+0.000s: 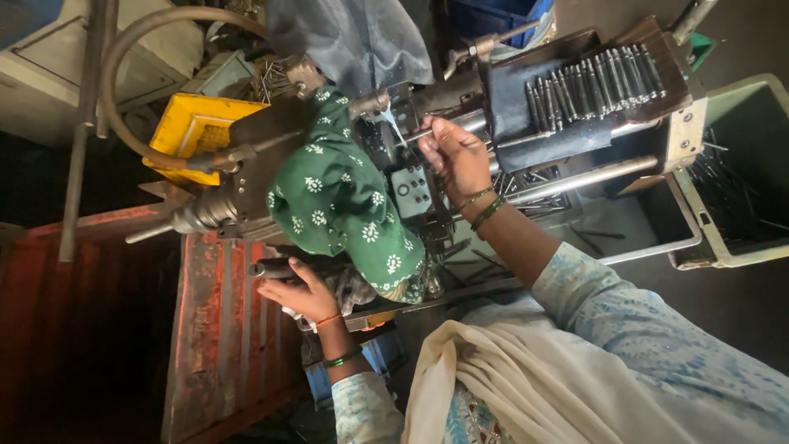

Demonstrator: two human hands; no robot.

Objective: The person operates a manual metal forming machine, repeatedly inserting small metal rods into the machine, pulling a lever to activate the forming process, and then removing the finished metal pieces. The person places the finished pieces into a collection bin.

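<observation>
Steel rod [415, 136] | pinched in right hand [457, 156] | left hand [297, 289] grips lever [271, 268]

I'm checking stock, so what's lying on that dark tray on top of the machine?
A row of slim metal rods lies side by side on a dark cloth in the tray.

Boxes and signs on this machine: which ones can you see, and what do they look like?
No signs, labels or screens show.
Yellow crate: upper left, behind the machine, square plastic.
Grey-green bin: right edge, rectangular, holds dark metal rods.
Blue crate: top middle, only partly seen.
</observation>
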